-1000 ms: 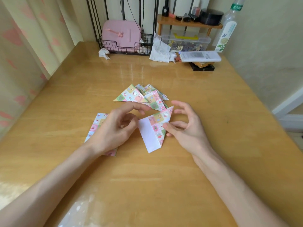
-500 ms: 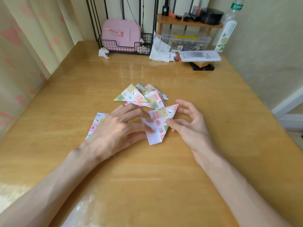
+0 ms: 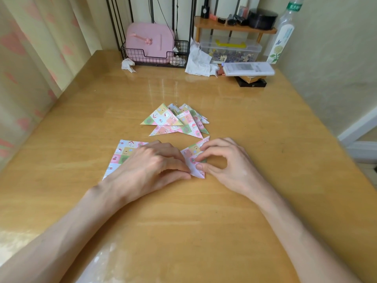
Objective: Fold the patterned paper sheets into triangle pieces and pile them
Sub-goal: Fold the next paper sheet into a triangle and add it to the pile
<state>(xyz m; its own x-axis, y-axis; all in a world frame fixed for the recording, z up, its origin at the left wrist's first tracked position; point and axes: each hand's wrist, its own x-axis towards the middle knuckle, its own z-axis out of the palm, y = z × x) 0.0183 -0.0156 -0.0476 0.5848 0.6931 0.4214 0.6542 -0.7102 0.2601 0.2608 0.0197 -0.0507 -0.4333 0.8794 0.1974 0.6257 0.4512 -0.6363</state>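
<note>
Head view looks down on a wooden desk [image 3: 183, 221] where the half-folded piece [image 3: 192, 158] lies just in front of the person, between both hands. The left hand [image 3: 151, 166] lies flat, its fingers [image 3: 173, 156] stretched out and close together, tips pressing the piece's left edge. This looks meant to pin the paper so the crease does not slip. The palm also covers part of the unfolded sheets [image 3: 124, 154], which lie flat at the left, within easy reach for the next fold.

The right hand [image 3: 230, 164] is arched over the piece's right side, with thumb and forefinger curled in. They seem to pinch the folded flap at its edge. Whether they clamp it or only press it down on the desk is hard to tell from this angle. White underside shows at the piece's near corner, so the fold is not yet finished, I judge.

Just beyond the hands is the pile of triangles [image 3: 175, 121], loosely fanned and overlapping. It sits near enough that a finished piece can be slid straight onto it.
</note>
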